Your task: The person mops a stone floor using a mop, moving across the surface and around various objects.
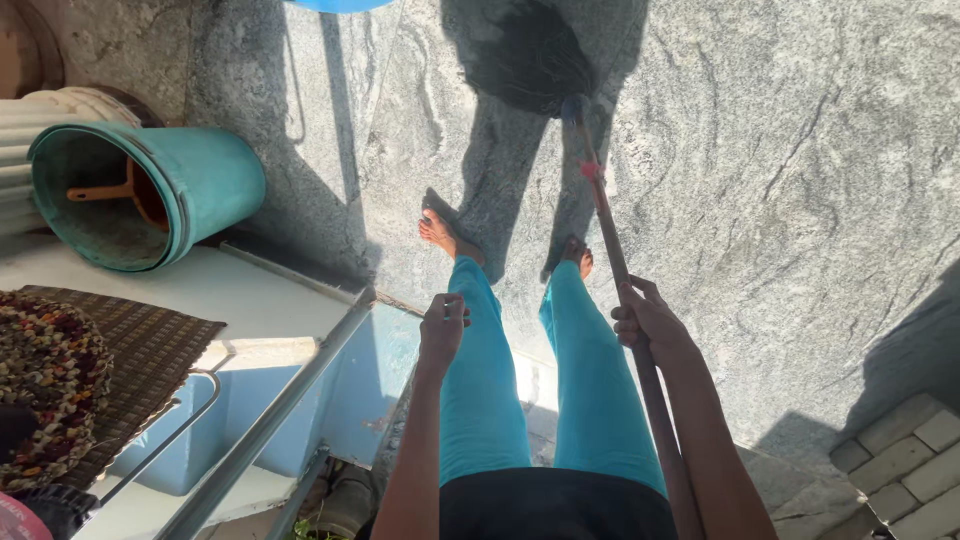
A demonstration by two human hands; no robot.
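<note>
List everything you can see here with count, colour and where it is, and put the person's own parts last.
broom: one, brown stick with dark bristle head, on the stone floor ahead
stone floor: one, grey, across the middle and right
bucket: one, teal, lying on its side at upper left
woven mat: one, brown, on the white ledge at left
metal rail: one, grey, slanting at lower left
paving bricks: several, pale, lower right corner
feet: two, bare, on the floor
left hand: one, loosely closed, holding nothing visible
right hand: one, wrapped around the broom stick

Teal bucket (pixel 150 195), brown broom handle (pixel 612 250)
</note>
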